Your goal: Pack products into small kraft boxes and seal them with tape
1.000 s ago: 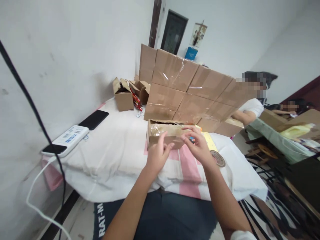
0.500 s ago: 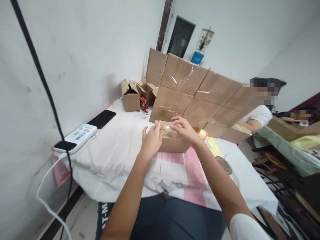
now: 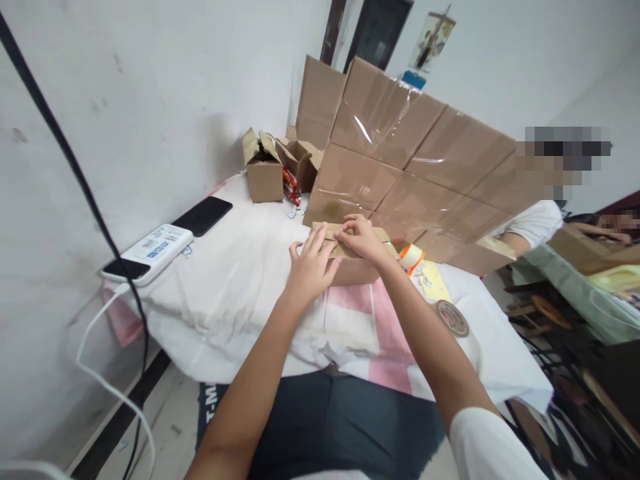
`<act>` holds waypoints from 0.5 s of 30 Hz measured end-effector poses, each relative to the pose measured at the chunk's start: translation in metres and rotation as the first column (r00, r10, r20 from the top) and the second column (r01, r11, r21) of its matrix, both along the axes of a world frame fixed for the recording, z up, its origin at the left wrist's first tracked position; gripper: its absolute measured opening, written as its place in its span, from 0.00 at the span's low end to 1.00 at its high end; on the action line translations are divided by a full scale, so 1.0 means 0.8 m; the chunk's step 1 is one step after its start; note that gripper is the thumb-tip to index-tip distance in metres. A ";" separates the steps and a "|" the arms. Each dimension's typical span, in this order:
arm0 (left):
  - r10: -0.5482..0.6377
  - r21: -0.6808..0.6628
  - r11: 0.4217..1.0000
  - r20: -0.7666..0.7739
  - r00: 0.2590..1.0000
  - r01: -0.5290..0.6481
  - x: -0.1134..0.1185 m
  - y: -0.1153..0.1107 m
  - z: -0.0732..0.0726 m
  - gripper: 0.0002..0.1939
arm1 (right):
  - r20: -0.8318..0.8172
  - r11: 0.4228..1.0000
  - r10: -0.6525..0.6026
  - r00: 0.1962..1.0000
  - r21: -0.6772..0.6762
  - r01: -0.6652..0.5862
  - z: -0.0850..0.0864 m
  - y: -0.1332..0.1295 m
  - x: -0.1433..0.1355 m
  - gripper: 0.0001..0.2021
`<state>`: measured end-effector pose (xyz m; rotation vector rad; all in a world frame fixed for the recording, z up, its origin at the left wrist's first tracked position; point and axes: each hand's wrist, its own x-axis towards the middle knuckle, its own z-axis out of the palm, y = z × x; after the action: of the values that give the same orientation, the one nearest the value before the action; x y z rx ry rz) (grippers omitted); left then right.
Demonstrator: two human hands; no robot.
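Note:
A small cardboard box [image 3: 353, 272] sits on the cloth-covered table in front of me. My left hand [image 3: 311, 263] lies on its left end with the fingers spread. Over the box's top, my right hand [image 3: 361, 239] has its fingers bent and pressed together; whatever is between the fingertips is too small to make out. Just right of the box stands a tape roll with an orange rim [image 3: 411, 259]. Another round tape roll [image 3: 453, 318] lies nearer the table's right side, by a yellow sheet [image 3: 434, 281].
Taped cardboard boxes [image 3: 385, 113] form a wall behind the small box. Open cartons [image 3: 265, 181] stand at the back left. A black phone [image 3: 204, 216] and a white power bank [image 3: 150, 253] with a cable lie left. A person's sleeve [image 3: 537, 223] shows at right.
The view has shifted, so the table items appear higher. My left hand's fingers have spread further over the box, and my right hand's fingertips have closed together above its top.

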<state>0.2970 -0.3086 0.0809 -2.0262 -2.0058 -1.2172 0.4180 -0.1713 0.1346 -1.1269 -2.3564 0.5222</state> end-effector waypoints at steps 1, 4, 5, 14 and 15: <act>0.007 0.001 1.000 -0.011 1.000 -0.007 0.000 0.000 0.000 0.20 | 0.009 1.000 -0.004 1.000 0.010 0.003 -0.002 0.002 -0.001 0.11; 0.013 0.019 1.000 -0.023 1.000 -0.013 -0.002 -0.001 -0.001 0.18 | -0.001 0.997 -0.038 0.999 0.067 0.038 -0.009 0.009 -0.001 0.15; 0.012 0.028 1.000 -0.022 1.000 -0.011 -0.002 -0.001 -0.001 0.17 | -0.010 0.994 -0.068 0.998 0.089 0.068 -0.010 0.012 0.000 0.18; -0.056 0.119 0.992 0.034 0.998 0.051 -0.008 0.003 -0.010 0.15 | 0.258 0.898 -0.429 0.866 0.017 0.439 0.023 0.023 0.030 0.34; -0.066 0.127 0.990 0.038 0.997 0.061 -0.009 0.003 -0.011 0.14 | 0.251 0.906 -0.396 0.883 -0.047 0.420 0.028 0.023 0.039 0.32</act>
<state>0.2895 -0.3059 0.0723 -2.0363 -1.8434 -1.3721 0.4491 -0.1528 0.1567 -1.7663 -2.2015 0.3719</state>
